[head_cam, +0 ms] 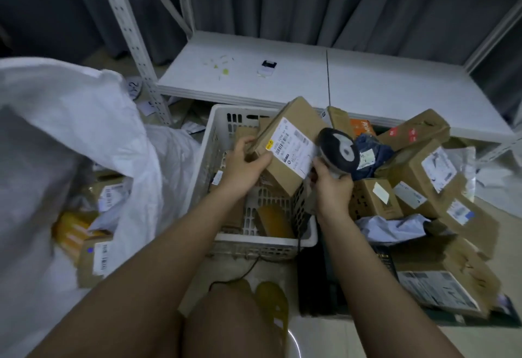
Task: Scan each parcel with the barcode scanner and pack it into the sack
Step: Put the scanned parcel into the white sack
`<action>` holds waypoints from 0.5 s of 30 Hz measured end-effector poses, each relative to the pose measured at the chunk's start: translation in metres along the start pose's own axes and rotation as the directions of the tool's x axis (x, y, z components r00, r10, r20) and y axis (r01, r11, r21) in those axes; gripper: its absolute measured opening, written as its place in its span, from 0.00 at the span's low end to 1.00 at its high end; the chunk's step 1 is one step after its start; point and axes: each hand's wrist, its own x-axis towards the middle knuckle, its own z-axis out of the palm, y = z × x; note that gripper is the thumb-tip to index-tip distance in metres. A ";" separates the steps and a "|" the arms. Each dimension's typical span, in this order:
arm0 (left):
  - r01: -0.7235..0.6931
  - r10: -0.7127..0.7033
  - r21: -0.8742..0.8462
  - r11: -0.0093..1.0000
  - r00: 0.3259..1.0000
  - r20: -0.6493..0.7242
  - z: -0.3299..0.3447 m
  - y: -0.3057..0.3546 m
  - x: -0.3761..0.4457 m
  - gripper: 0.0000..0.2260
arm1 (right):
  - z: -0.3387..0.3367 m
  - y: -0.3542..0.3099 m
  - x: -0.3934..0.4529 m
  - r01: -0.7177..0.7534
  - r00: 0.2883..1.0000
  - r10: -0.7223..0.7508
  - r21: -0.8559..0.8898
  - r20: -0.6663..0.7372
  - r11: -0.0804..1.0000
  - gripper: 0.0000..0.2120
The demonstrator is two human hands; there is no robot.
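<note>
White woven sack (70, 137) gapes left of the slotted crate (214, 143), labelled boxes inside it. Over the crate, your left hand (244, 164) clamps a cardboard parcel (288, 145), label up and tilted. Just right of the crate, your right hand (333, 185) grips the barcode scanner (337, 150) beside that label.
</note>
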 end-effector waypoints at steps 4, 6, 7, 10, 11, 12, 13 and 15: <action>-0.081 0.077 -0.111 0.991 0.996 -0.042 -0.027 0.040 -0.062 0.23 | -0.004 -0.042 -0.049 0.105 0.994 -0.108 0.085 0.034 0.991 0.21; -0.145 0.130 -0.138 0.980 0.985 -0.109 -0.043 0.053 -0.097 0.28 | -0.004 -0.056 -0.082 0.144 0.987 -0.148 0.079 0.055 0.986 0.21; -0.157 0.130 -0.172 0.973 0.979 -0.157 -0.051 0.060 -0.115 0.30 | -0.004 -0.062 -0.101 0.153 0.985 -0.158 0.070 0.071 0.986 0.20; -0.162 0.095 -0.241 0.957 0.959 -0.268 -0.076 0.079 -0.161 0.30 | -0.001 -0.076 -0.152 0.213 0.960 -0.231 0.120 0.159 0.970 0.22; -0.186 0.106 -0.250 0.950 0.947 -0.302 -0.087 0.086 -0.177 0.28 | 0.001 -0.081 -0.168 0.230 0.947 -0.250 0.120 0.201 0.966 0.24; -0.207 0.114 -0.250 0.946 0.932 -0.343 -0.098 0.090 -0.188 0.26 | 0.003 -0.085 -0.182 0.233 0.937 -0.251 0.104 0.241 0.967 0.24; -0.221 0.116 -0.241 0.945 0.915 -0.385 -0.111 0.094 -0.201 0.25 | 0.005 -0.088 -0.194 0.227 0.924 -0.237 0.067 0.300 0.971 0.22; -0.235 0.118 -0.204 0.950 0.879 -0.463 -0.138 0.098 -0.220 0.25 | 0.006 -0.093 -0.210 0.270 0.870 -0.218 -0.057 0.443 0.961 0.10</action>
